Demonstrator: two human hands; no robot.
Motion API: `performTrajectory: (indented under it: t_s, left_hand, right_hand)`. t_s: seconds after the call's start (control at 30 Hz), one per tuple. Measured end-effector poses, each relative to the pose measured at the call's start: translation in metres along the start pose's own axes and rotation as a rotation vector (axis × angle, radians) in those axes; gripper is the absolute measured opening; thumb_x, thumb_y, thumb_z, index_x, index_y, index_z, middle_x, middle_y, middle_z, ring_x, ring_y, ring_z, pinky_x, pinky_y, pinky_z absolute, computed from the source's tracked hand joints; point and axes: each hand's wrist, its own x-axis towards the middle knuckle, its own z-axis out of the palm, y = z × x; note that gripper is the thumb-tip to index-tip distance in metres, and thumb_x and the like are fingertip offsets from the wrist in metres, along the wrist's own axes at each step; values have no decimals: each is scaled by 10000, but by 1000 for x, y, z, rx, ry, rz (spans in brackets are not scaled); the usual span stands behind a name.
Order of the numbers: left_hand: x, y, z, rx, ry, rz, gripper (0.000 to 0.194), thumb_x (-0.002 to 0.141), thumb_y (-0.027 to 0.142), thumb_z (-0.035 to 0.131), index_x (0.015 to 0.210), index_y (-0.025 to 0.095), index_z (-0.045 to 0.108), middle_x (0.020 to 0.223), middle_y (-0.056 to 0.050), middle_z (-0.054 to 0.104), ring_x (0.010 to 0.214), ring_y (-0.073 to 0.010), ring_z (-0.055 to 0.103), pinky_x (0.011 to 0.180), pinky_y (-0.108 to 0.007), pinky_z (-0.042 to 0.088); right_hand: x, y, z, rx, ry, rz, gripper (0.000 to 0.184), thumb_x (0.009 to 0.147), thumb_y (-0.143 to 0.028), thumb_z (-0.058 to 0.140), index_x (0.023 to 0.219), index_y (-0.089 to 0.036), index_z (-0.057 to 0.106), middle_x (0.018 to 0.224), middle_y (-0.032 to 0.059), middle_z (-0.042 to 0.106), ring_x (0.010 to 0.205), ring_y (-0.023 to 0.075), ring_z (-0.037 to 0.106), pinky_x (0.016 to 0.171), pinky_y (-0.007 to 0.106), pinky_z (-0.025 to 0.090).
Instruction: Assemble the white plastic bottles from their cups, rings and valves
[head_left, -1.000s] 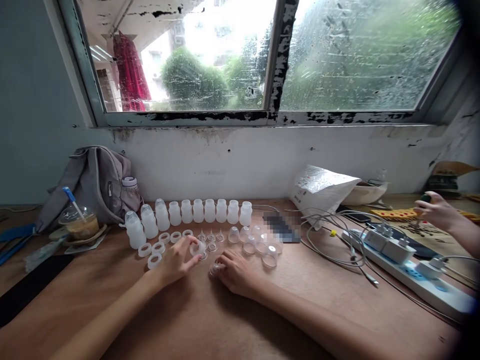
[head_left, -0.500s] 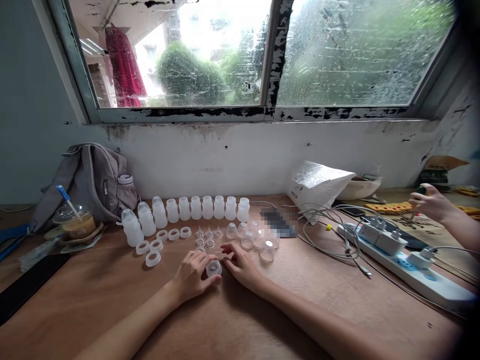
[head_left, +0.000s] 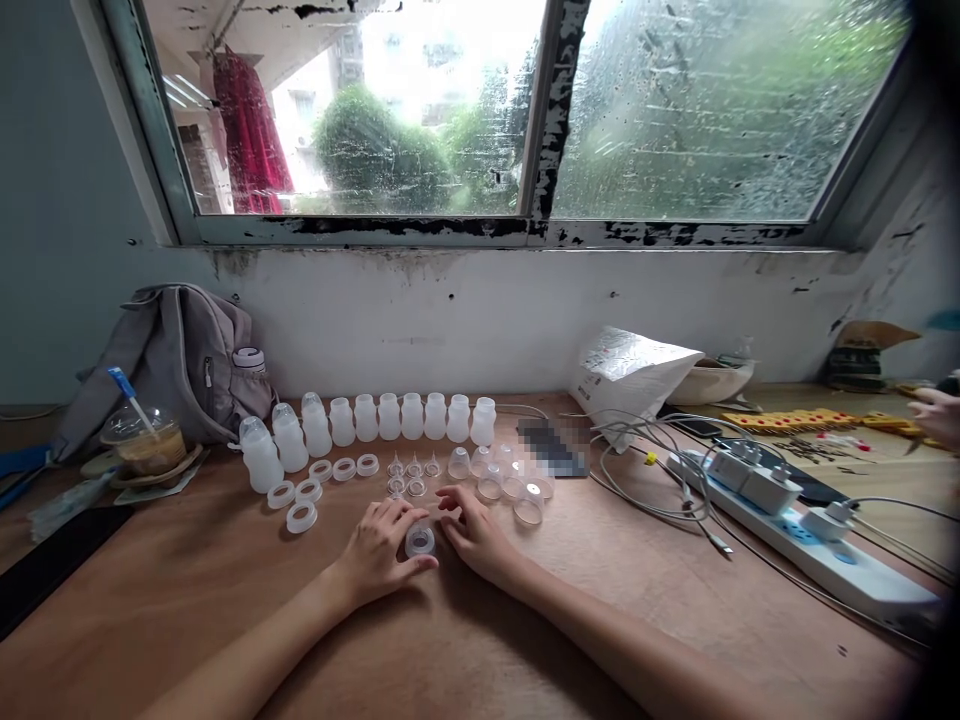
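Since first frame, your left hand [head_left: 379,548] has come right, below centre. Its fingers curve about white ring [head_left: 420,541], grip unclear; right hand [head_left: 480,532] just right of it, fingers parted. Centre left: three topped bottles [head_left: 289,445]; centre: seven untopped bottles [head_left: 412,420].

A brown wooden table [head_left: 360,665] carries 3 capped bottles [head_left: 290,437] and 7 open bottles [head_left: 412,416], all upright in a curved row. Before them lie 6 white rings [head_left: 301,527], flat, then 5 clear nipples [head_left: 413,469] and a cluster of clear domed caps [head_left: 458,462]. Nearer the front edge lies 1 ring with a clear piece inside [head_left: 420,552]. At left sit a grey backpack [head_left: 169,350], a sheet of white paper [head_left: 161,489] and a black strip [head_left: 64,575]; at right, a silvery-white bag [head_left: 626,375], loose cables [head_left: 721,548] and a white power strip [head_left: 844,580].
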Motion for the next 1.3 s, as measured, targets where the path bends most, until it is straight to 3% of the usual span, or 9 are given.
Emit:
performTrajectory:
  t_s: [0.1,0.27,0.43,0.57,0.83,1.07,1.2,1.3]
  left_hand:
    - [-1,-1,2,-93,25,-55,261,855,368,395,963,204,567,904,-53,585,832,-185,517,756,-312,389]
    - [-2,4,1,-303,66,-241,245,889,291,299,845,200,522,720,-10,574,654,-141,526,621,-242,394]
    - [1,17,-4,-625,43,-362,246,872,368,340,853,196,514,692,8,587,590,-123,544,566,-212,408]
    - [1,21,-4,-778,86,-483,296,867,401,342,1037,194,468,699,8,608,583,-124,555,585,-225,439]
    - [0,18,-1,-871,24,-329,297,857,316,352,1007,172,564,906,-40,630,784,-148,568,666,-241,463]
    - [-4,13,5,-874,-48,-349,386,788,200,372,1138,183,534,873,-18,650,552,-98,559,558,-224,444]
    - [-5,15,3,-805,-58,-380,432,749,178,365,1131,148,564,713,-8,660,497,-104,558,544,-228,442]
    - [-5,17,1,-808,-69,-379,459,729,173,361,1140,130,563,709,-16,668,474,-108,562,546,-237,452]
  right_hand:
    - [-1,-1,-1,-6,-12,-27,470,641,30,390,1045,-201,454,916,43,553,869,155,524,752,296,426]
    - [-4,-9,-4,14,-72,-157,551,598,34,408,1096,-201,417,963,48,540,902,160,510,775,292,417]
    - [-8,-17,-1,33,-85,-281,302,722,-94,476,1007,-191,455,902,43,547,828,153,513,742,276,415]
    - [-7,-15,4,29,-3,-219,123,749,-134,472,856,-191,454,761,7,527,661,119,484,613,233,401]
    - [-2,-15,4,8,72,-68,127,710,-112,446,782,-203,394,659,-26,467,564,106,428,522,215,344]
    - [-1,-5,8,-46,38,-22,146,655,-89,437,729,-201,378,618,-43,423,537,95,379,491,202,290]
    - [-1,-1,11,-52,10,-7,158,646,-79,423,726,-203,365,613,-47,416,531,95,363,484,198,273]
    - [-1,0,12,-60,5,-8,170,640,-68,416,732,-203,367,616,-47,425,535,95,367,492,197,277]
